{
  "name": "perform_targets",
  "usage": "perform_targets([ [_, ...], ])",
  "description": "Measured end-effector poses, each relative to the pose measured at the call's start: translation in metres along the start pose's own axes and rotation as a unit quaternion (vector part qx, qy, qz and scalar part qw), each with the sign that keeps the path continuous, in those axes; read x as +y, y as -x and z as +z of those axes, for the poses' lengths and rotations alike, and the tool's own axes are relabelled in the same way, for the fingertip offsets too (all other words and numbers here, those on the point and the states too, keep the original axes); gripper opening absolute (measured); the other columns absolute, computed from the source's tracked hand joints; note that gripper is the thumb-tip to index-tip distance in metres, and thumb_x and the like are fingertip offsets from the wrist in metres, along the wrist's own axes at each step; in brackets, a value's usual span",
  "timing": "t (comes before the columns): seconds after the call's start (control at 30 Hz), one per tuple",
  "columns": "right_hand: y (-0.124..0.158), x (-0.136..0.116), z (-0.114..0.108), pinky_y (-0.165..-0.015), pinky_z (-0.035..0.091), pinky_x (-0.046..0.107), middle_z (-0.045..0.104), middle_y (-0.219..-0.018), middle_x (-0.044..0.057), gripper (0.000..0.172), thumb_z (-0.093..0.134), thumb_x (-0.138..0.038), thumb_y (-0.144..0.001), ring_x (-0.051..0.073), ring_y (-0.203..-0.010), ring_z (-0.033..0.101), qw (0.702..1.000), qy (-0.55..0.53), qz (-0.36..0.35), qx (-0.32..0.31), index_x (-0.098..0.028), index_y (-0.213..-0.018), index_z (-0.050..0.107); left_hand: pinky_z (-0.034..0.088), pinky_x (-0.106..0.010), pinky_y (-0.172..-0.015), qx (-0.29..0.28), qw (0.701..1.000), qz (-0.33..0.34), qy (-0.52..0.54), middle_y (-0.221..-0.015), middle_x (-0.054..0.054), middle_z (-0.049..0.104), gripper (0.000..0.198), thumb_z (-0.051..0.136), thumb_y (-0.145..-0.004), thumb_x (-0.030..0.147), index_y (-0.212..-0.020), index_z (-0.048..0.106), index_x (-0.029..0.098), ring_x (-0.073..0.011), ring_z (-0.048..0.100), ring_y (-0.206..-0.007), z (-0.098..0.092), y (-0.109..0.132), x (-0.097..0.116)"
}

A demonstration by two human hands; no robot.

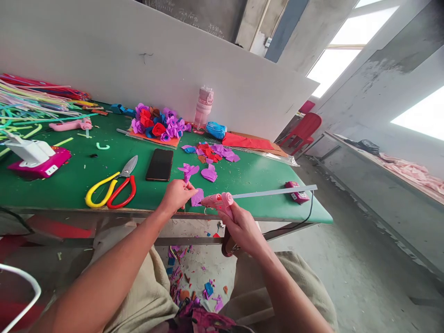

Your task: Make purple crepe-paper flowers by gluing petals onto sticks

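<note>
My left hand [178,194] is closed near the table's front edge, pinching a purple crepe-paper petal [197,198]. A partly formed purple paper flower [188,171] stands up from the same fingers. My right hand [243,225] is wrapped round the handle of a pink hot glue gun [218,200]. Its nozzle points left and is at the petal; whether it touches, I cannot tell. A long whitish glue stick [274,191] sticks out of the gun's back. Just beyond my hands lie a loose purple petal [209,173] and a pile of purple, red and blue petals [217,152].
Yellow-and-red-handled scissors [113,187] and a black phone [160,164] lie left on the green table [138,138]. Behind are finished paper flowers [159,124] and a pink bottle [203,108]. A magenta power block [297,192] with a black cord sits right. Pipe cleaners [38,99] spread far left.
</note>
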State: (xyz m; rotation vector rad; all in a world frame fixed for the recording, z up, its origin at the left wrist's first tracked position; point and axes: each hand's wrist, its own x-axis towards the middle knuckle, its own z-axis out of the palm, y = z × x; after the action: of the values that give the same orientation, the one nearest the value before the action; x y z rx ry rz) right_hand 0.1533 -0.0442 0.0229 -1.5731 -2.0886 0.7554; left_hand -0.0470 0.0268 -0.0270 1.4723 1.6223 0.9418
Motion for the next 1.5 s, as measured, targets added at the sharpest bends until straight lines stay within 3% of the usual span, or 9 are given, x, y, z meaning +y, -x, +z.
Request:
perform_targets([
  [0.53,-0.003,0.014,-0.001,-0.055,0.035,0.024,0.056,-0.063,-0.001,0.028,0.04,-0.038,-0.088,0.014,-0.055,0.047,1.0,0.015,0.023,0.013,-0.018,-0.099,0.057,0.026,-0.019,-0.03,-0.002,1.0,-0.006,0.016,-0.037,0.007,0.042,0.019,0.062,-0.068,0.032,-0.058,0.055,0.017,-0.0078,0.039,-0.024,0.0,0.001,0.0],
  [0.7,0.0,0.009,-0.005,-0.055,0.035,0.023,0.054,-0.063,-0.002,0.03,0.037,-0.038,-0.09,0.013,-0.054,0.046,1.0,-0.014,0.012,0.012,-0.019,-0.103,0.057,0.026,-0.02,-0.03,-0.001,1.0,-0.009,0.016,-0.035,0.008,0.039,0.02,0.061,-0.068,0.032,-0.057,0.054,0.018,-0.0086,0.038,-0.024,0.0,0.001,0.002],
  [1.03,-0.005,0.006,0.007,-0.056,0.034,0.023,0.059,-0.07,0.0,0.028,0.04,-0.038,-0.089,0.015,-0.059,0.05,1.0,-0.004,0.004,-0.011,-0.019,-0.102,0.055,0.027,-0.02,-0.032,0.003,1.0,0.0,0.008,-0.039,0.007,0.044,0.02,0.062,-0.068,0.034,-0.058,0.056,0.017,-0.0077,0.039,-0.025,0.001,-0.001,-0.002],
  [1.5,-0.008,0.019,-0.002,-0.052,0.031,0.023,0.05,-0.06,-0.003,0.025,0.04,-0.039,-0.088,0.013,-0.053,0.042,0.998,-0.019,0.008,0.057,-0.019,-0.087,0.054,0.027,-0.02,-0.031,-0.007,1.0,-0.014,0.014,-0.038,0.007,0.042,0.02,0.061,-0.068,0.034,-0.059,0.055,0.017,-0.0078,0.038,-0.025,0.001,0.0,0.0],
])
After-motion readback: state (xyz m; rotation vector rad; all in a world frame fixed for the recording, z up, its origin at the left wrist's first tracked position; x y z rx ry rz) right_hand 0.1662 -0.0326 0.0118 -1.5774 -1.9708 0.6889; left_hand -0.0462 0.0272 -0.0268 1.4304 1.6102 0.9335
